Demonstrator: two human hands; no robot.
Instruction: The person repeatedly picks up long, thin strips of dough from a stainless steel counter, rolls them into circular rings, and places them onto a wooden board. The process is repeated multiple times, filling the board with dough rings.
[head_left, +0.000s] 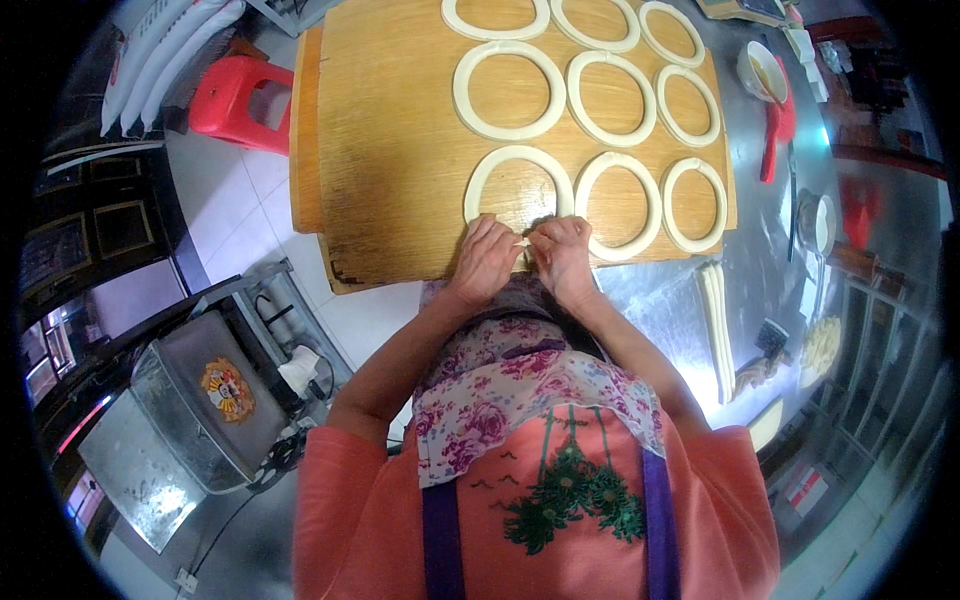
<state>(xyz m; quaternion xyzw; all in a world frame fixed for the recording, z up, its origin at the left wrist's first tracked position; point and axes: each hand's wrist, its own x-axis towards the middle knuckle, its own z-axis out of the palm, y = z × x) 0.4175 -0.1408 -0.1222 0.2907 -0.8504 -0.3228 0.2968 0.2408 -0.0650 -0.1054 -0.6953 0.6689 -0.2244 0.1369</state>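
Observation:
My left hand [488,262] and my right hand [562,258] meet at the near edge of a wooden board. Between them they pinch the near side of a pale dough ring [516,152], where its two ends come together. Fingers of both hands are closed on the dough; the join itself is mostly hidden by the fingertips. Right beside it lies another dough ring [582,200], close to my right hand. Several more rings, such as one dough ring [507,135] farther up, sit in rows on the board [390,150].
Right of the board, a steel table [660,310] carries long dough strips [716,330], a white bowl [762,72], a red-handled tool [770,150] and a small bowl [822,222]. A red stool [235,105] stands at left, with a metal machine [200,400] at lower left.

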